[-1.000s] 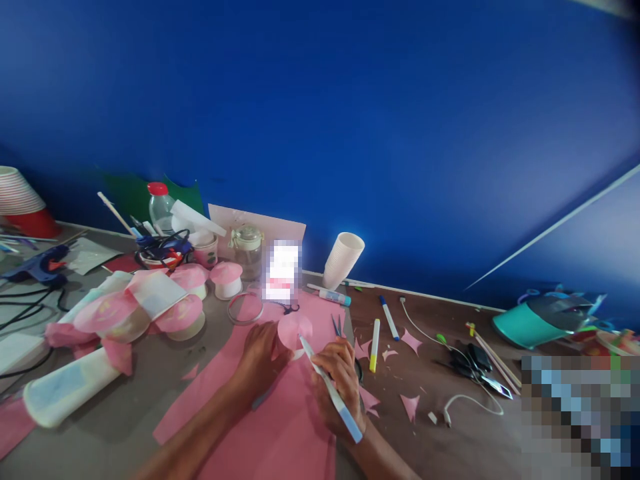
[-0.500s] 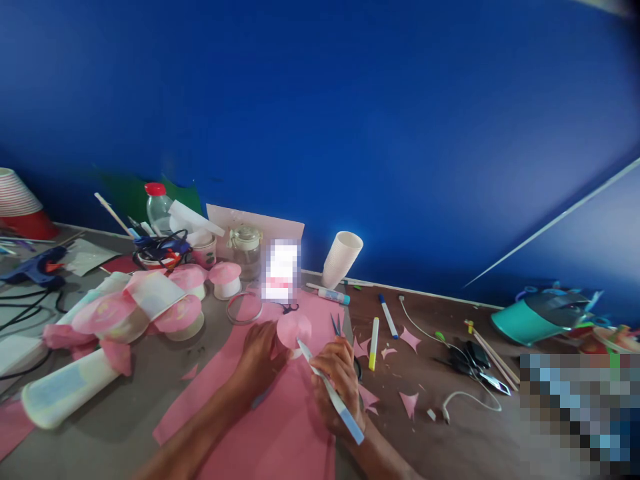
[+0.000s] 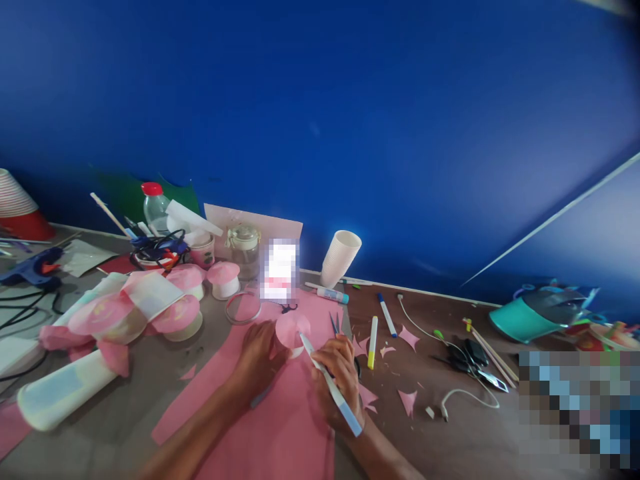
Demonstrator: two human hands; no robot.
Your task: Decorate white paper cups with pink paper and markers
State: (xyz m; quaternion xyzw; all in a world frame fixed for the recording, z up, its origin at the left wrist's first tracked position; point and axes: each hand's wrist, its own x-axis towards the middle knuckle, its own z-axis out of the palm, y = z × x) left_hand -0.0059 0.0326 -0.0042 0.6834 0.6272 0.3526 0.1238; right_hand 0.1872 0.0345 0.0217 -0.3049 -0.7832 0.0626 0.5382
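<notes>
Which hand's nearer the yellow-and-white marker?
Right. The right hand, gripping the white pen, is just left of the yellow-and-white marker; the left hand is farther left, at the pink disc.

The right hand (image 3: 337,381) partly hides the scissors (image 3: 334,324), and the bright panel (image 3: 280,270) is pixelated beyond reading.

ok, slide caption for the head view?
Left hand holds a pink paper disc; right hand points a white marker at it.
</notes>
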